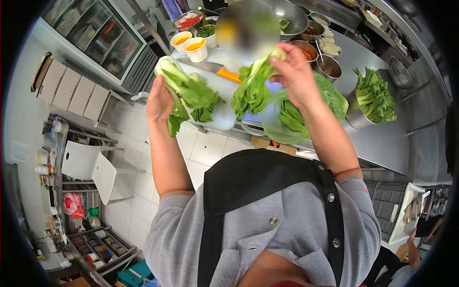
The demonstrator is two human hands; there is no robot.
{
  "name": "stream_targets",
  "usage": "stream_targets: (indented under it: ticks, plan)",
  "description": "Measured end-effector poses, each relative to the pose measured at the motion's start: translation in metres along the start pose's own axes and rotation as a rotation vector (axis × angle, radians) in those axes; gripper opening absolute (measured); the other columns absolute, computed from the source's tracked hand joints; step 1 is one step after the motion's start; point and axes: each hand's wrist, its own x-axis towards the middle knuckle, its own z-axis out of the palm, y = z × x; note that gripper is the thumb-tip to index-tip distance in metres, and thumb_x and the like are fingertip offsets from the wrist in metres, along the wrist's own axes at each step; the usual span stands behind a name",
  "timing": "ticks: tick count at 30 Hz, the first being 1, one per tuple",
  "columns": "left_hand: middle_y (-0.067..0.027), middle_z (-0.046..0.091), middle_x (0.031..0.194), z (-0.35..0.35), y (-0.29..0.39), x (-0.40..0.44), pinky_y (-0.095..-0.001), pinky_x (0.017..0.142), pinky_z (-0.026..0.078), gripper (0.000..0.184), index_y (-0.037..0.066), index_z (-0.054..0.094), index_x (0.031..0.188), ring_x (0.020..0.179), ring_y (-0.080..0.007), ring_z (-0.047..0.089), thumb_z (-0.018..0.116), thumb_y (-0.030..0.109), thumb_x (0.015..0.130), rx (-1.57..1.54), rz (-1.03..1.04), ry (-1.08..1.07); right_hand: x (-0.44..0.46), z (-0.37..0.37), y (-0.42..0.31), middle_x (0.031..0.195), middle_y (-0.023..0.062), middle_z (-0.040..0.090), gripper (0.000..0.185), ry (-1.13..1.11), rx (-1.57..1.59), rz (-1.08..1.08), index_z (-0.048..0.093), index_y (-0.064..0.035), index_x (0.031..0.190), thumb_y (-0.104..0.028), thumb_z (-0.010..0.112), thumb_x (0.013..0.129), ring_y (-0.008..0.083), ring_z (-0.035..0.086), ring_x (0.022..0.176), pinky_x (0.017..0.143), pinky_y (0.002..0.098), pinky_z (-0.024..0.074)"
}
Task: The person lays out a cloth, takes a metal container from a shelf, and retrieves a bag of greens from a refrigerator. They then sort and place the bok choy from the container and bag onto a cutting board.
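Observation:
My left hand [160, 100] is closed around a head of bok choy [184, 88], its pale base up and its leaves hanging to the right. My right hand [296, 71] pinches another bunch of bok choy [253, 83] by its stem end, leaves drooping. The two bunches are held apart above a white cutting board [221, 107]. Between them on the board lies a knife with an orange handle [228, 74], its blade pointing left. Below my right forearm is a clear plastic bag [272, 122] with more greens inside.
A metal pot [356, 115] of leafy greens stands on the steel counter [382, 138] at right. Cups of orange liquid [196, 46] and bowls line the back, near a round blurred patch. A white chair [107, 177] is at left. Another person [401, 265] shows at lower right.

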Motion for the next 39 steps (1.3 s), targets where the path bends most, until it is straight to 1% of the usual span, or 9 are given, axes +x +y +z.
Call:
stream_targets:
  ticks: [5,11,14,21,26,29,32,34,39]
  plan:
    - [-0.0146,0.056,0.118,-0.035,0.022,0.005,-0.0469,0.092,0.046,0.047,0.002,0.047,0.125,0.11,-0.03,0.054,0.046,0.037,0.094,-0.015,-0.098,0.03,0.042,0.027,0.071,0.1,-0.0008,0.061,0.029,-0.089,-0.005,0.358,0.05,-0.0121,0.114,-0.02,0.061,0.088,0.0087,0.057,0.081,0.066,0.0245,0.0454]
    - [-0.011,0.058,0.101,-0.08,0.013,0.039,-0.0383,0.068,0.054,0.045,0.001,0.047,0.122,0.083,-0.021,0.061,0.062,0.026,0.088,0.677,-0.277,0.316,0.078,0.043,0.141,0.101,0.0015,0.061,0.038,-0.066,-0.127,0.566,0.051,-0.0148,0.119,-0.026,0.063,0.085,0.0156,0.057,0.086,0.075,0.0324,0.0448]
    - [-0.0167,0.057,0.112,-0.127,-0.02,0.064,-0.0393,0.08,0.051,0.066,-0.001,0.042,0.13,0.097,-0.0278,0.059,0.072,0.028,0.079,0.867,-0.255,0.402,0.102,0.04,0.186,0.107,0.006,0.061,0.046,-0.098,-0.341,0.556,0.051,-0.014,0.124,-0.027,0.064,0.082,0.0202,0.058,0.091,0.077,0.0362,0.047]
    - [-0.0246,0.042,0.135,-0.164,-0.042,0.107,-0.0437,0.104,0.034,0.09,0.007,0.038,0.139,0.124,-0.0388,0.042,0.068,0.056,0.07,1.697,-0.225,0.259,0.072,0.085,0.175,0.124,0.0246,0.049,0.052,-0.092,-0.922,0.199,0.048,-0.0013,0.126,-0.021,0.063,0.08,0.0379,0.046,0.118,0.101,0.0389,0.0371]
    - [-0.0165,0.052,0.123,-0.071,-0.02,0.082,-0.0384,0.096,0.04,0.049,0.007,0.052,0.122,0.111,-0.029,0.052,0.069,0.026,0.081,1.684,0.261,0.33,-0.001,0.057,0.109,0.111,0.0153,0.056,0.03,-0.269,-0.768,-0.332,0.057,-0.0064,0.11,-0.007,0.059,0.08,0.0334,0.053,0.102,0.088,0.0407,0.0438]
    - [0.0024,0.059,0.093,0.024,-0.02,0.047,-0.0224,0.081,0.043,0.014,0.006,0.058,0.103,0.089,-0.0068,0.053,0.058,0.007,0.09,0.839,-0.024,-0.136,-0.048,0.014,0.049,0.102,0.0119,0.06,0.026,-0.173,-0.808,-0.239,0.06,-0.0061,0.104,-0.005,0.062,0.078,0.0318,0.057,0.097,0.085,0.0389,0.0458]
    - [0.0004,0.061,0.096,0.078,-0.049,0.023,-0.0243,0.081,0.046,0.014,0.004,0.062,0.103,0.09,-0.0078,0.057,0.059,0.009,0.091,0.772,-0.324,-0.678,-0.077,-0.04,0.018,0.101,0.0117,0.06,0.035,0.301,-1.356,-0.532,0.059,-0.0053,0.109,-0.005,0.067,0.075,0.0301,0.058,0.097,0.084,0.0396,0.0465]
    - [-0.0039,0.062,0.104,0.113,-0.083,0.012,-0.0278,0.086,0.046,0.023,0.002,0.059,0.113,0.096,-0.0113,0.058,0.056,0.009,0.092,0.701,-0.354,-0.913,-0.091,-0.058,0.001,0.1,0.0133,0.06,0.043,0.671,-1.696,-0.385,0.055,-0.0059,0.115,-0.007,0.067,0.073,0.0299,0.058,0.093,0.08,0.0398,0.0468]
    - [-0.0157,0.057,0.116,0.159,-0.193,0.005,-0.0332,0.089,0.046,0.037,0.0,0.052,0.123,0.103,-0.0259,0.058,0.051,0.001,0.086,0.834,-0.208,-1.03,-0.119,-0.119,0.013,0.092,0.0146,0.059,0.046,0.557,-1.346,0.262,0.051,-0.0033,0.119,-0.008,0.063,0.075,0.0305,0.058,0.078,0.07,0.0367,0.0476]
